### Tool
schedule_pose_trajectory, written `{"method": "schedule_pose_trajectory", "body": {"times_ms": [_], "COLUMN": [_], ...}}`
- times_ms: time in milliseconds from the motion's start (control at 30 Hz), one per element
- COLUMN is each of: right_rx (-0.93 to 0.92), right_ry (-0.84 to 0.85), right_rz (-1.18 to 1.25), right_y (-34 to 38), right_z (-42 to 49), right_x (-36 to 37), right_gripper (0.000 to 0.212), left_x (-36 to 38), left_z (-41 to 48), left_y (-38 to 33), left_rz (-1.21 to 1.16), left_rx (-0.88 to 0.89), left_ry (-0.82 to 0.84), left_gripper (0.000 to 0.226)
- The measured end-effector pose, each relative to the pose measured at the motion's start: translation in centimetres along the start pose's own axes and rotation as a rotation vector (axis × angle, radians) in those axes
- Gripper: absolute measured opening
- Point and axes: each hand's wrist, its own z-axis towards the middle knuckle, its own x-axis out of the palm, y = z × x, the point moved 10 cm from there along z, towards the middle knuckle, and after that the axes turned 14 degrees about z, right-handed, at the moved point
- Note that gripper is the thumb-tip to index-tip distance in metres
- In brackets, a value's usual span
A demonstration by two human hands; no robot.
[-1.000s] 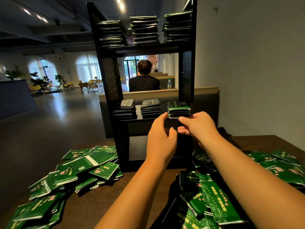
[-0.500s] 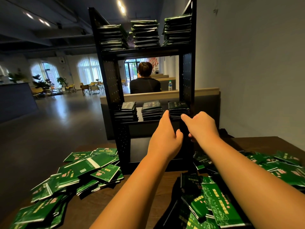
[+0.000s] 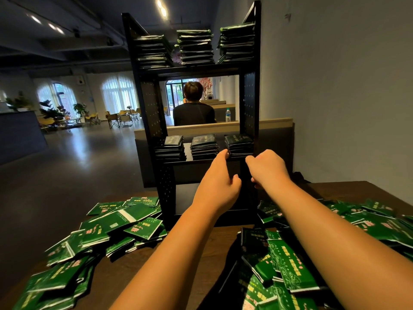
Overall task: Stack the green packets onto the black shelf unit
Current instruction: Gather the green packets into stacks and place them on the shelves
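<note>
Fingertip contact only: left hand [image 3: 218,184] stretches its forefinger against the near left corner of the dark green foil packet stack [image 3: 238,145], on the middle tier of the black perforated-metal shelf unit [image 3: 250,104]. At that stack's front right, right hand [image 3: 269,167] is curled, knuckles forward; whether it pinches anything I cannot tell. A second ago both hands were lowering a packet there; now it lies on top. That looks like one more placed. Loose green packets [image 3: 116,224] wait below the wrists on the brown wooden table [image 3: 143,262].
</note>
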Motion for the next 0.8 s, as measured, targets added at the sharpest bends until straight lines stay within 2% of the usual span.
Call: {"method": "schedule_pose_trajectory", "body": {"times_ms": [133, 267, 367, 533, 633, 800], "right_rx": [0.005, -0.056, -0.087, -0.127, -0.095, -0.157], "right_ry": [0.049, 0.116, 0.192, 0.333, 0.458, 0.537], "right_rz": [0.036, 0.038, 0.062, 0.027, 0.064, -0.017], "right_y": [0.7, 1.9, 2.6, 2.8, 1.8, 0.1], "right_z": [-2.5, -5.4, -7.7, -11.5, -14.1, -17.8], "right_x": [1.2, 3.8, 6.5, 13.2, 18.1, 24.5], "right_gripper": [0.021, 0.037, 0.036, 0.031, 0.03, 0.025], "left_x": [-2.2, -3.5, -4.3, -6.8, -8.8, -13.2], "left_z": [-2.3, -4.9, -7.6, -12.0, -14.3, -18.5], "left_y": [1.7, 6.9, 10.5, 16.4, 20.5, 27.2], "left_rz": [-0.047, -0.154, -0.144, -0.126, -0.019, 0.24], "left_rx": [-0.058, -0.217, -0.295, -0.396, -0.424, -0.513], "left_ry": [-0.059, -0.043, 0.015, 0.037, -0.015, -0.13], "left_gripper": [0.066, 0.041, 0.027, 0.025, 0.025, 0.045]}}
